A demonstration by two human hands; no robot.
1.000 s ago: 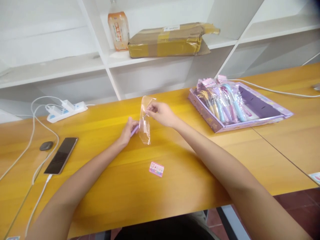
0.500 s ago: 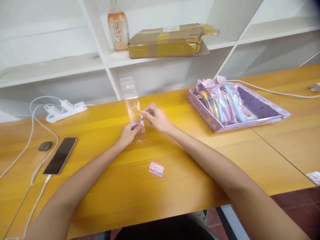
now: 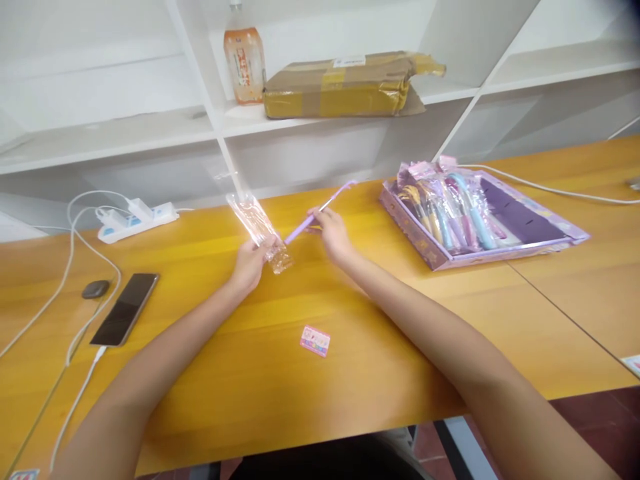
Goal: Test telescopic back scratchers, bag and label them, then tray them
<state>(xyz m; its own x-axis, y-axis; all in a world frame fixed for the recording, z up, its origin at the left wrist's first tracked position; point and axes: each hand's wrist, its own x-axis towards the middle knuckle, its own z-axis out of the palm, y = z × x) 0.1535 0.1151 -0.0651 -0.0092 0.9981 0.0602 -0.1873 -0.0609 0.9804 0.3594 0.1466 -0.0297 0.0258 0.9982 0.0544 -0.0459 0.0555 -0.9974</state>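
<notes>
My left hand (image 3: 253, 265) is closed on a clear plastic bag (image 3: 255, 220), whose long, crinkled body slants up and left from the fingers. Between thumb and fingers, my right hand (image 3: 327, 230) grips a slim purple-handled tool (image 3: 299, 230). Its shaft looks pale and thin, and its far end is purple and bent; its exact kind is unclear. The tool's lower end lies close to the bag's lower part; I cannot tell whether they touch. A small pink printed card (image 3: 315, 341) lies flat on the table, nearer to me than both hands.
On the right, a purple cardboard tray (image 3: 435, 261) holds several wrapped, coloured-handled items (image 3: 453, 217). To the left are a charging phone (image 3: 125, 309), a dark small case (image 3: 95, 289), white cables and a power strip (image 3: 140, 221). A bottle (image 3: 245, 65) and taped box (image 3: 345, 90) stand on the shelf.
My right hand has moved slightly right, bringing the purple-handled tool into plain view, tilted up to the right. The bag now leans left and looks more crumpled in my left hand.
</notes>
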